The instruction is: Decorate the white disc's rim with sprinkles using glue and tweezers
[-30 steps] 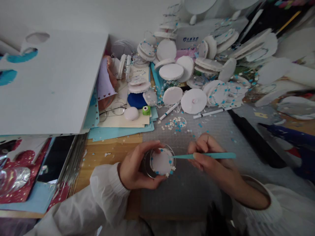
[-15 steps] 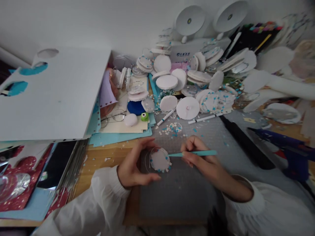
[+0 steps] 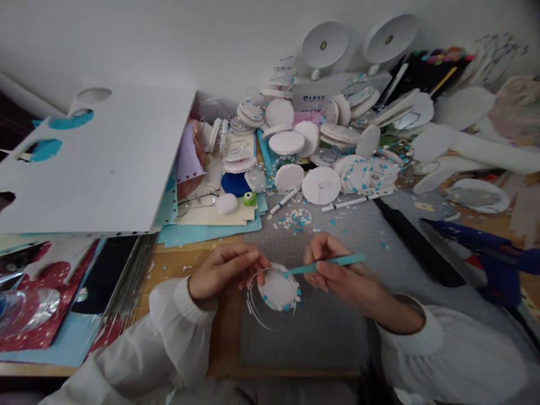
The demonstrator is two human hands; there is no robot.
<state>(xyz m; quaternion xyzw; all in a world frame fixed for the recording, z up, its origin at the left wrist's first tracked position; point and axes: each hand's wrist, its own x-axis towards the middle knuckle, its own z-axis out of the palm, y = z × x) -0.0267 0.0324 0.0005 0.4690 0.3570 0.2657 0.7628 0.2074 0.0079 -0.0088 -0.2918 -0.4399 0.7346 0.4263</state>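
A round white foam-like disc (image 3: 278, 288), edged with tiny blue and white pieces, sits over the grey mat in front of me. Thin pale wire loops (image 3: 250, 304) curve around it. My left hand (image 3: 234, 269) is closed at the disc's upper left edge, thumb and fingers pinching the wire loops. Between the fingers of my right hand (image 3: 335, 267) is a pair of turquoise tweezers (image 3: 341, 260). Their tip touches the disc's upper edge, where a small blue piece shows.
Loose blue and white pieces (image 3: 295, 220) lie on the mat (image 3: 304, 343). White discs (image 3: 321, 185) crowd the back. A blue glue gun (image 3: 485, 242) and black bar (image 3: 415, 242) lie right. A large white board (image 3: 101, 169) stands left, near a green punch (image 3: 250, 198).
My left hand has gone from spread around the disc to pinching at its upper left edge. The wire loops now hang lower. The tweezers' tip has moved inward over the disc's upper edge.
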